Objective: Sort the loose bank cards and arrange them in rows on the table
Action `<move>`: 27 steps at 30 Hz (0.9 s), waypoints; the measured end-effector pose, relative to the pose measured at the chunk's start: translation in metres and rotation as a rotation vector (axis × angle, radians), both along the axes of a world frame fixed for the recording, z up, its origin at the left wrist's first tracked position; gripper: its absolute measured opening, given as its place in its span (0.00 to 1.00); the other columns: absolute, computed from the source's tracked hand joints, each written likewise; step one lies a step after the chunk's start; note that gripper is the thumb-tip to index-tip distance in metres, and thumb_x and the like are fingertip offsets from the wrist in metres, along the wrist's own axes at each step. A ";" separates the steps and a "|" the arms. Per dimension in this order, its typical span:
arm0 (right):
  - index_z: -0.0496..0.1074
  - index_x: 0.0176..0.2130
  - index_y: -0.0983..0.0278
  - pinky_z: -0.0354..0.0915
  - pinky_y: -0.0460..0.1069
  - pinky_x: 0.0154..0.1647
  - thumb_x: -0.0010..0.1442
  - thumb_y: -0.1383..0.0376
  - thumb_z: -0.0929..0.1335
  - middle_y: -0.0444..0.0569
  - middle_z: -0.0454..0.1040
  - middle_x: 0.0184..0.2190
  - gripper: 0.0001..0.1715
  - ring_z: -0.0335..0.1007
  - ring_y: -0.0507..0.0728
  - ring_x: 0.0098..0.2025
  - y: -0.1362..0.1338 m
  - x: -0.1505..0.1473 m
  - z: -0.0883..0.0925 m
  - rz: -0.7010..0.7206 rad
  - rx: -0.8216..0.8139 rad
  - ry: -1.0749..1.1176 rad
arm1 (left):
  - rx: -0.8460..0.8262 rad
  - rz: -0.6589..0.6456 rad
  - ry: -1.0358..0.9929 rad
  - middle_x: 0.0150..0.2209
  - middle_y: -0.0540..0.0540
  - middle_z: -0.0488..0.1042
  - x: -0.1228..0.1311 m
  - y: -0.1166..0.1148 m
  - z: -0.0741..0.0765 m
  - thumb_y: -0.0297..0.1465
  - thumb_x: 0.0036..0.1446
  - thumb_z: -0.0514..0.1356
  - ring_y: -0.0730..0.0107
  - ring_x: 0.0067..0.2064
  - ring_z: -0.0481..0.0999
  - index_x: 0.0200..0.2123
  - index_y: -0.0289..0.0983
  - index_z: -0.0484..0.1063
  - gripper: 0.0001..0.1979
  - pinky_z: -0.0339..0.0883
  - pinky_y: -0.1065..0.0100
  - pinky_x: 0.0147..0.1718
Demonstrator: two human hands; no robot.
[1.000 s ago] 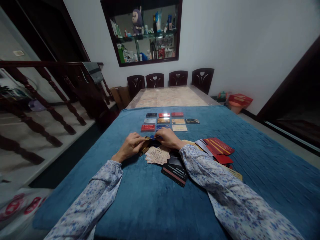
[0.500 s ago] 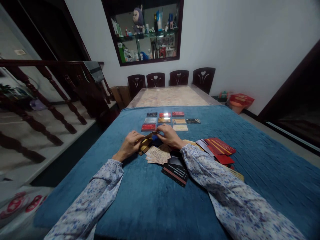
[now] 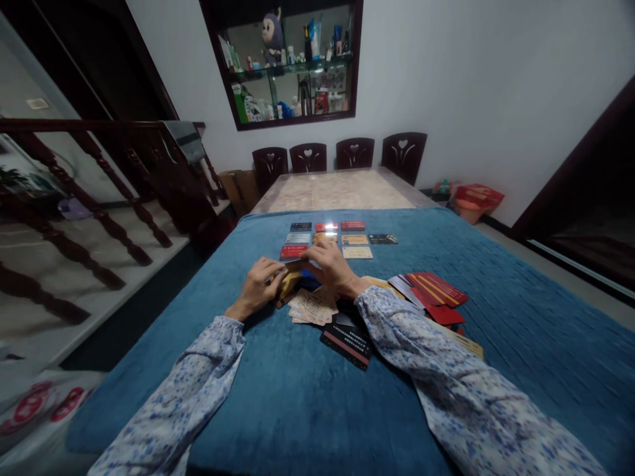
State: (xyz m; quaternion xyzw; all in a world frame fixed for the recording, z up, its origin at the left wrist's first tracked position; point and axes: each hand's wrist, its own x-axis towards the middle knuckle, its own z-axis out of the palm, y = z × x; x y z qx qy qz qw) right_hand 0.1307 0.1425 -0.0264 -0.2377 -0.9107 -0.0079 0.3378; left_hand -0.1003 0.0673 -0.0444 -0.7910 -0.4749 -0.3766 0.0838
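Note:
Both my hands work over a pile of cards on a blue blanket (image 3: 278, 396). My left hand (image 3: 258, 285) is curled around a small stack of cards (image 3: 286, 285), gold ones showing. My right hand (image 3: 331, 266) reaches forward, fingers pinched on a single card (image 3: 296, 264) lifted off that stack, near the laid-out grid of cards (image 3: 342, 238). Beige cards (image 3: 312, 307) and dark cards (image 3: 350, 334) lie loose just under my wrists.
A fan of red cards (image 3: 435, 291) lies to the right of my right arm. The bare table top (image 3: 337, 190) continues past the blanket to several dark chairs (image 3: 307, 157). A wooden railing (image 3: 99, 192) runs along the left, and a wall cabinet (image 3: 292, 59) hangs behind.
My right hand has moved forward from the stack toward the card grid, taking a card with it. My left hand stayed on the stack.

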 end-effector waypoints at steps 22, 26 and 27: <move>0.79 0.50 0.60 0.54 0.56 0.49 0.69 0.63 0.68 0.53 0.81 0.44 0.12 0.64 0.62 0.49 0.002 -0.003 -0.009 -0.017 0.008 -0.028 | 0.173 -0.030 -0.206 0.35 0.46 0.81 0.016 -0.004 0.004 0.29 0.64 0.61 0.66 0.38 0.77 0.40 0.39 0.83 0.08 0.73 0.64 0.41; 0.79 0.48 0.62 0.57 0.55 0.47 0.68 0.66 0.68 0.55 0.82 0.44 0.12 0.67 0.62 0.50 0.007 -0.001 -0.015 -0.026 -0.101 -0.037 | 0.142 0.011 -0.248 0.34 0.46 0.81 0.014 -0.003 0.001 0.29 0.63 0.61 0.66 0.38 0.77 0.39 0.38 0.81 0.07 0.73 0.62 0.42; 0.79 0.47 0.62 0.57 0.54 0.47 0.68 0.67 0.67 0.54 0.82 0.44 0.12 0.68 0.62 0.49 0.008 -0.001 -0.016 -0.019 -0.116 -0.024 | 0.138 0.021 -0.259 0.34 0.47 0.81 0.013 -0.002 0.000 0.28 0.63 0.61 0.66 0.38 0.77 0.38 0.38 0.81 0.07 0.73 0.63 0.42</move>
